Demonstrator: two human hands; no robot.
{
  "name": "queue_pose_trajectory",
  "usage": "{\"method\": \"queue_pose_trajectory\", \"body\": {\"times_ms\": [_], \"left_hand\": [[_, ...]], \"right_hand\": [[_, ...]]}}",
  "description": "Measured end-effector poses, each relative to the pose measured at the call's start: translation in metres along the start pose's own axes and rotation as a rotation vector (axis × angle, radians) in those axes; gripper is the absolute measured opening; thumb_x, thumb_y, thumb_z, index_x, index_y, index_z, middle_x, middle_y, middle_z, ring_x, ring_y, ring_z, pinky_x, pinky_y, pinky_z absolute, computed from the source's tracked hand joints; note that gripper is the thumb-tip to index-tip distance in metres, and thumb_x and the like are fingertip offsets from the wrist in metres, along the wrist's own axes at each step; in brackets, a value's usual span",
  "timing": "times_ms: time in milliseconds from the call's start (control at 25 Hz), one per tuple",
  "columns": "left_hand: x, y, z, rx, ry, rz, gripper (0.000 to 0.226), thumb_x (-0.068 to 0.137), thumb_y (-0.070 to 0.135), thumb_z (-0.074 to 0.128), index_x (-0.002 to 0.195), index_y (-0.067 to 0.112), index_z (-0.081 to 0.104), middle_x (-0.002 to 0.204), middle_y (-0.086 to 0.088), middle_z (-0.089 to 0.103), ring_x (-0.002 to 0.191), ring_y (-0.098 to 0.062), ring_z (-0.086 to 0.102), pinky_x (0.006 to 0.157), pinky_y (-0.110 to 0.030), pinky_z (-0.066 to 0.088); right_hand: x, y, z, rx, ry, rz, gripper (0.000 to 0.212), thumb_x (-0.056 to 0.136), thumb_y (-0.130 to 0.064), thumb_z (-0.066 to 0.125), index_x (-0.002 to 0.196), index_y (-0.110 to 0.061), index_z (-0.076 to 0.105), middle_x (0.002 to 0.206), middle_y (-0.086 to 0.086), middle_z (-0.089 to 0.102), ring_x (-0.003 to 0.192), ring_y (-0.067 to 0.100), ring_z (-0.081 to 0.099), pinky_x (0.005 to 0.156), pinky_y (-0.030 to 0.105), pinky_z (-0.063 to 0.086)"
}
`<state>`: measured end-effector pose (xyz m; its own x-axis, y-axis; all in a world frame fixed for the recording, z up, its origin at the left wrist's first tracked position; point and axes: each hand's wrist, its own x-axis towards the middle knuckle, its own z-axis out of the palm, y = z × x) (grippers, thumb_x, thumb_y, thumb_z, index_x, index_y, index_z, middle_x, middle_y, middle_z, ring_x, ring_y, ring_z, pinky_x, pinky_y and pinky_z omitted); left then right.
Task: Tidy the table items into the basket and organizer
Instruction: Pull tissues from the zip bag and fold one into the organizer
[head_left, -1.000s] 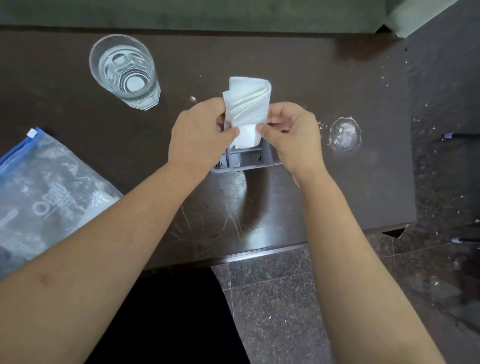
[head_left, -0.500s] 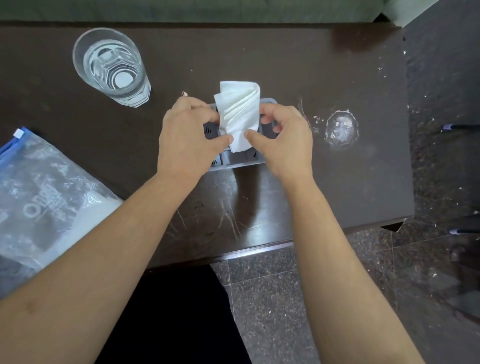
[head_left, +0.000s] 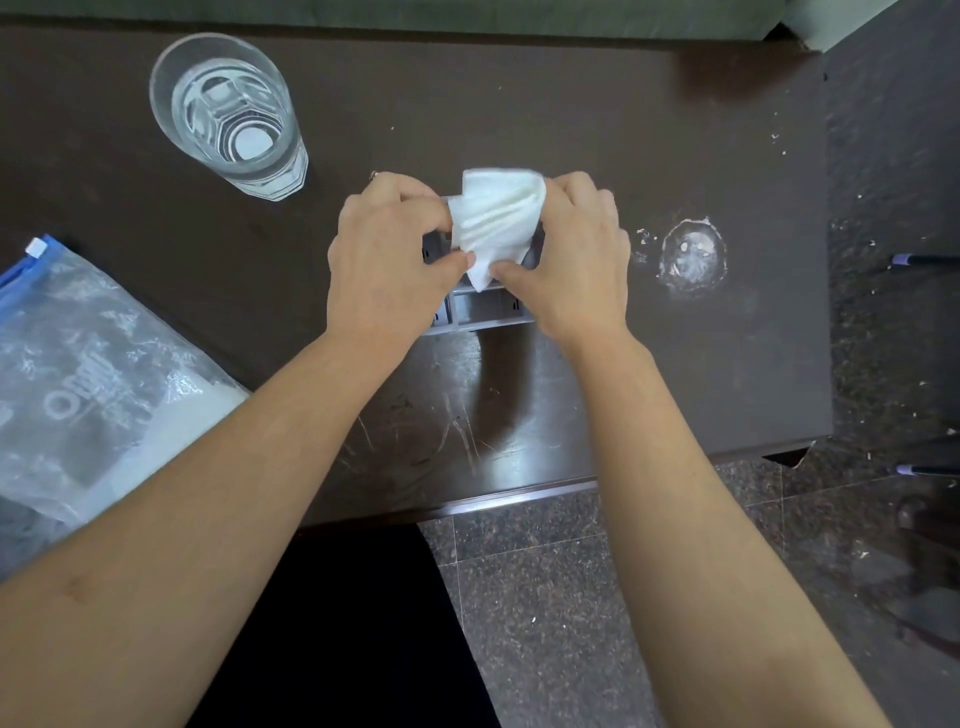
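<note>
A folded white napkin (head_left: 496, 223) is pinched between both hands above a small grey organizer (head_left: 480, 310) on the dark brown table (head_left: 597, 130). My left hand (head_left: 387, 260) grips the napkin's left edge and my right hand (head_left: 576, 260) grips its right edge. The napkin's lower tip points down into the organizer's rear section. My hands hide most of the organizer; only its front compartments and part of its left side show.
A clear glass of water (head_left: 231, 111) stands at the back left. A zip-lock plastic bag (head_left: 88, 384) with a blue seal lies at the left edge. A whitish ring stain (head_left: 693, 257) marks the table to the right. Granite floor (head_left: 597, 597) lies below the table's front edge.
Both hands have lowered the napkin toward the organizer and closed more tightly around it. The napkin now looks more bunched.
</note>
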<state>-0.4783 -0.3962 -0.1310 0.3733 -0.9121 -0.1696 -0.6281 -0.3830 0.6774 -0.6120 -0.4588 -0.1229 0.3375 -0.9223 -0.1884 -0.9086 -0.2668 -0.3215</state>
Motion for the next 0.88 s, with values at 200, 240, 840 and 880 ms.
{"method": "queue_pose_trajectory", "body": {"times_ms": [200,240,840,880], "left_hand": [[0.000,0.000,0.002,0.134,-0.032,0.038,0.019,0.076,0.021,0.071,0.092,0.010,0.070,0.117,-0.004,0.054,0.104,-0.030,0.048,0.083,-0.047,0.049],[0.000,0.001,0.002,0.131,-0.039,0.037,0.018,0.075,0.020,0.071,0.091,0.011,0.070,0.117,-0.004,0.053,0.104,-0.030,0.048,0.082,-0.045,0.049],[-0.003,-0.002,-0.001,0.082,-0.108,0.061,0.059,0.065,0.026,0.074,0.121,0.024,0.056,0.124,-0.003,0.046,0.111,-0.027,0.043,0.089,-0.033,0.035],[-0.003,-0.002,-0.002,0.077,-0.105,0.062,0.058,0.065,0.025,0.073,0.121,0.023,0.056,0.124,-0.003,0.046,0.110,-0.027,0.043,0.089,-0.034,0.036]], "right_hand": [[-0.006,0.009,-0.003,0.131,-0.044,-0.017,0.045,0.066,-0.037,0.076,0.108,-0.033,0.059,0.117,-0.010,0.049,0.110,0.015,0.041,0.084,0.032,0.033],[-0.008,0.012,-0.004,0.149,-0.037,-0.007,0.040,0.068,-0.035,0.075,0.105,-0.032,0.061,0.116,-0.011,0.050,0.110,0.015,0.041,0.083,0.031,0.032],[-0.018,0.013,-0.003,0.232,-0.033,0.018,0.060,0.067,-0.035,0.074,0.123,-0.035,0.054,0.127,-0.014,0.053,0.125,0.015,0.039,0.102,0.045,0.035],[-0.019,0.012,-0.001,0.209,-0.025,0.020,0.061,0.068,-0.036,0.074,0.125,-0.035,0.053,0.131,-0.014,0.050,0.128,0.014,0.036,0.103,0.044,0.034]]}}
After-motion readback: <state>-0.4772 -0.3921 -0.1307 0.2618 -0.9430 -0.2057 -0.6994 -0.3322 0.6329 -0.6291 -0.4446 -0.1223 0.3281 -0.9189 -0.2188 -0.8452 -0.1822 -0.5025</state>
